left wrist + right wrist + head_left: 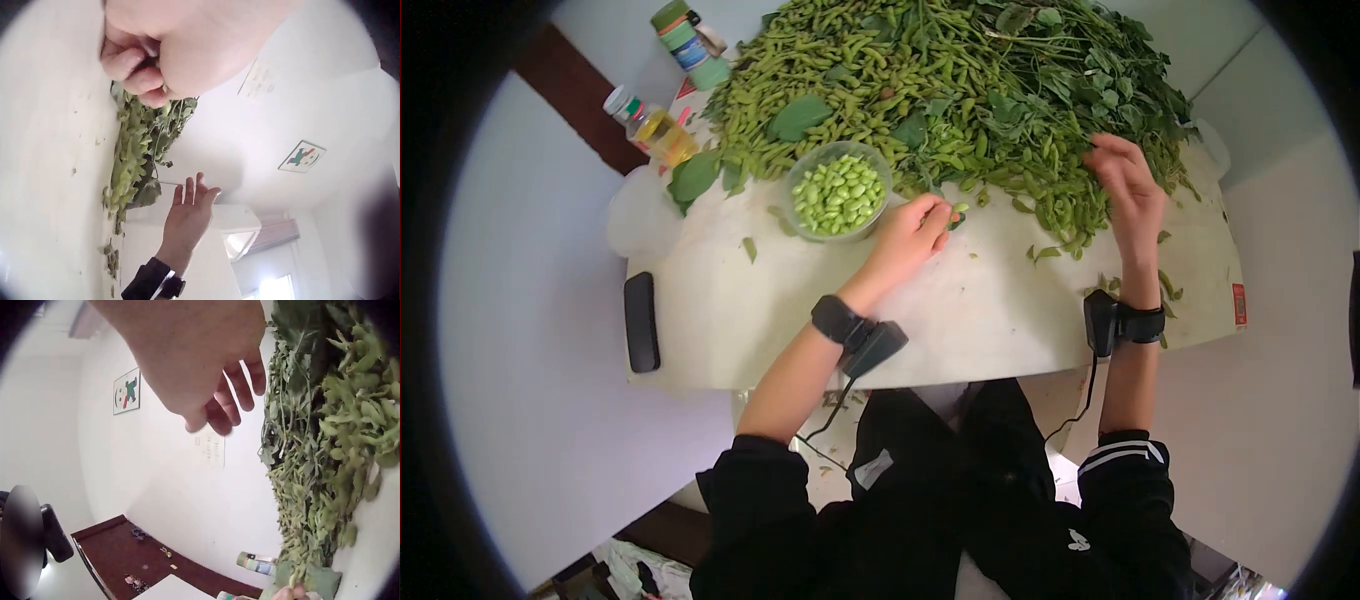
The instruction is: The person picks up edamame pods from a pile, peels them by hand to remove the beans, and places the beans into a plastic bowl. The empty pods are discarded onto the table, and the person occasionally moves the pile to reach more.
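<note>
In the head view the left hand (912, 232) is beside a clear bowl (836, 236) of shelled green beans (840, 195), fingers curled and pinching a small green pod (960, 208). The left wrist view shows that hand (187, 50) with its fingers folded in, the pod mostly hidden. Raised over the right part of the pod heap (1050, 185), the right hand (1130, 190) has its fingers loosely bent. In the right wrist view the right hand (206, 369) has its fingers apart and nothing visible between them.
Leafy stems (1100, 70) lie at the back right and more pods (850, 60) at the back left. A green bottle (692, 45), a bottle of yellow liquid (655, 130), a pale round lid (643, 212) and a black phone (641, 322) line the left side.
</note>
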Demonstrator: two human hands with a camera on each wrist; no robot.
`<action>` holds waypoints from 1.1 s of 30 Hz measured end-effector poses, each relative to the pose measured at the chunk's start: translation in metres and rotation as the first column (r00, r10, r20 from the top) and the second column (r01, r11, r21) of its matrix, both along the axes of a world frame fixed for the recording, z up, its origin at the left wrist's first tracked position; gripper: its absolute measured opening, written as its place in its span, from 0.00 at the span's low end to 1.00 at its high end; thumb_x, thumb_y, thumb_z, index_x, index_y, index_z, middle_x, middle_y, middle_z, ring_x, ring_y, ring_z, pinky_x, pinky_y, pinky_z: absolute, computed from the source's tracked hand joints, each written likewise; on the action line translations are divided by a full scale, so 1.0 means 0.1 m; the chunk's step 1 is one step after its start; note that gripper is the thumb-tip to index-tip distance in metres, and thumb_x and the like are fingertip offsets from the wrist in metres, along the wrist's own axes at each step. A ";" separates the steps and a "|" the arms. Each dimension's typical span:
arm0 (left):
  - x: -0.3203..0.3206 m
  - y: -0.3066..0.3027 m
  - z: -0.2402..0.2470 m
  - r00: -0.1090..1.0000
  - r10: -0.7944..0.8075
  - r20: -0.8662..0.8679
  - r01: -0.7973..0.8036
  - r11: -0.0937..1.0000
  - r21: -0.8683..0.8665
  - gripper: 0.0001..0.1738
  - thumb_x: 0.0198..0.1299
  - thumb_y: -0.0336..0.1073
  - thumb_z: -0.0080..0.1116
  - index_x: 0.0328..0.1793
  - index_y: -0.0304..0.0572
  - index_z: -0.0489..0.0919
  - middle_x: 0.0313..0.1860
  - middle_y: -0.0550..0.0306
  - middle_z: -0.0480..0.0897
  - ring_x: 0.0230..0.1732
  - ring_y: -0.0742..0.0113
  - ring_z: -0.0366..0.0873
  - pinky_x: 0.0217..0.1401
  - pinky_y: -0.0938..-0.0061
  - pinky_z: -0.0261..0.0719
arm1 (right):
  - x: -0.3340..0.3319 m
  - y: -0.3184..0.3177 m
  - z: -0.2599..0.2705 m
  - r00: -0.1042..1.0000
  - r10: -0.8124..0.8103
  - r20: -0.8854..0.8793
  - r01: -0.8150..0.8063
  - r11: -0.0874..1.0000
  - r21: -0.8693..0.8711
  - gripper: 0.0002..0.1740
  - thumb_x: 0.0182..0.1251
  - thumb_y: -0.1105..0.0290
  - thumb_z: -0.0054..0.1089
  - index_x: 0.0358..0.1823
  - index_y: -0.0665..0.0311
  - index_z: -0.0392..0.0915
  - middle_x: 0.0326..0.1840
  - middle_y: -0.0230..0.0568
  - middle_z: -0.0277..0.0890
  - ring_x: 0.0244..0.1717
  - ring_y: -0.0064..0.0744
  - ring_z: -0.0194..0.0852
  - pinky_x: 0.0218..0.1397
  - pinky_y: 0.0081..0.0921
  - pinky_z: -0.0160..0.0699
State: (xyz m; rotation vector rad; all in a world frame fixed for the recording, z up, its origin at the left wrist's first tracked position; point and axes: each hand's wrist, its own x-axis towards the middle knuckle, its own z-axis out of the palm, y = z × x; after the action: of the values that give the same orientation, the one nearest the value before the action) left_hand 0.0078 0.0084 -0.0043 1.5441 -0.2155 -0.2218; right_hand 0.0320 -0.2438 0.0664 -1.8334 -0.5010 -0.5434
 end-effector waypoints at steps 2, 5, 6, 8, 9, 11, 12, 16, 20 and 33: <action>0.02 0.02 -0.05 0.999 -0.039 0.011 0.039 0.999 0.006 0.12 0.62 0.37 0.43 0.33 0.36 0.71 0.14 0.66 0.67 0.14 0.82 0.58 0.16 0.86 0.56 | -0.09 0.19 0.05 0.999 -0.042 0.026 0.045 0.991 -0.130 0.19 0.53 0.80 0.55 0.48 0.59 0.74 0.52 0.37 0.68 0.52 0.28 0.65 0.46 0.22 0.68; 0.06 0.03 -0.07 0.996 -0.084 0.015 0.084 0.996 0.017 0.12 0.62 0.38 0.43 0.34 0.37 0.71 0.15 0.66 0.68 0.14 0.82 0.58 0.15 0.86 0.55 | -0.13 0.30 -0.02 0.999 0.000 -0.039 -0.005 0.992 -0.124 0.14 0.55 0.77 0.53 0.44 0.62 0.75 0.49 0.37 0.71 0.49 0.30 0.68 0.45 0.24 0.68; 0.05 0.02 -0.07 0.997 -0.076 -0.023 0.076 0.997 0.021 0.12 0.62 0.39 0.43 0.34 0.37 0.71 0.16 0.66 0.68 0.14 0.82 0.59 0.16 0.86 0.56 | -0.19 0.33 -0.02 0.999 0.022 -0.041 -0.029 0.987 -0.156 0.12 0.55 0.76 0.53 0.42 0.63 0.75 0.47 0.38 0.72 0.47 0.31 0.69 0.44 0.24 0.68; 0.03 0.00 -0.03 0.998 -0.059 -0.010 0.059 0.998 0.006 0.12 0.63 0.39 0.42 0.33 0.40 0.70 0.16 0.67 0.66 0.14 0.83 0.56 0.15 0.87 0.52 | -0.32 0.39 -0.05 0.998 -0.002 -0.065 -0.009 0.986 -0.167 0.10 0.58 0.75 0.52 0.42 0.66 0.75 0.45 0.37 0.73 0.44 0.27 0.69 0.43 0.21 0.67; 0.05 -0.01 -0.07 0.999 -0.044 0.010 0.044 0.998 0.040 0.12 0.63 0.40 0.42 0.33 0.40 0.70 0.16 0.67 0.66 0.14 0.83 0.56 0.15 0.87 0.52 | -0.42 0.40 -0.06 0.999 -0.007 -0.044 -0.001 0.986 -0.168 0.10 0.58 0.75 0.52 0.42 0.66 0.75 0.45 0.37 0.73 0.44 0.27 0.69 0.43 0.21 0.67; 0.06 -0.02 -0.10 0.998 -0.037 0.044 0.034 0.997 0.066 0.12 0.63 0.40 0.42 0.33 0.40 0.70 0.16 0.67 0.67 0.14 0.83 0.56 0.15 0.87 0.52 | -0.66 0.40 -0.09 0.983 0.020 -0.184 -0.055 0.980 -0.191 0.09 0.57 0.73 0.52 0.39 0.66 0.75 0.41 0.38 0.74 0.41 0.31 0.71 0.41 0.24 0.69; 0.07 -0.02 -0.10 0.997 -0.052 0.053 0.049 0.997 0.059 0.12 0.63 0.40 0.42 0.34 0.40 0.71 0.16 0.67 0.67 0.14 0.83 0.56 0.15 0.87 0.52 | -0.76 0.41 -0.11 0.986 0.017 -0.168 -0.050 0.979 -0.199 0.09 0.57 0.73 0.52 0.39 0.66 0.75 0.41 0.38 0.74 0.41 0.31 0.71 0.41 0.24 0.69; 0.06 0.00 -0.11 0.998 -0.041 0.057 0.039 0.999 0.029 0.12 0.63 0.40 0.42 0.35 0.41 0.71 0.17 0.67 0.68 0.14 0.83 0.58 0.16 0.87 0.55 | -1.02 0.49 -0.21 0.984 0.070 -0.165 -0.113 0.957 -0.267 0.08 0.57 0.73 0.52 0.37 0.66 0.75 0.37 0.38 0.74 0.38 0.30 0.72 0.38 0.23 0.70; 0.07 0.09 -0.14 0.993 0.026 0.113 -0.026 1.000 -0.006 0.12 0.61 0.39 0.44 0.35 0.39 0.72 0.18 0.65 0.72 0.17 0.81 0.65 0.18 0.85 0.61 | -0.88 0.54 -0.29 0.955 0.023 -0.297 -0.104 0.959 -0.262 0.09 0.57 0.74 0.52 0.39 0.67 0.76 0.39 0.39 0.74 0.37 0.25 0.73 0.38 0.21 0.72; 0.06 0.03 -0.11 0.996 0.039 0.075 -0.030 0.994 -0.108 0.09 0.60 0.37 0.46 0.34 0.38 0.71 0.16 0.65 0.71 0.14 0.80 0.63 0.15 0.84 0.59 | -0.18 1.07 -0.25 0.992 0.025 -0.127 -0.068 0.935 -0.348 0.10 0.51 0.75 0.56 0.36 0.68 0.77 0.31 0.46 0.76 0.30 0.36 0.76 0.34 0.26 0.73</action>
State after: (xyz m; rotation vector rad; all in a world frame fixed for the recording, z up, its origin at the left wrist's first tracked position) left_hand 0.0141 0.0111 -0.0156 1.4501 -0.2577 -0.1211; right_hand 0.0138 -0.1371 0.0411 -2.1744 -0.5865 -0.3206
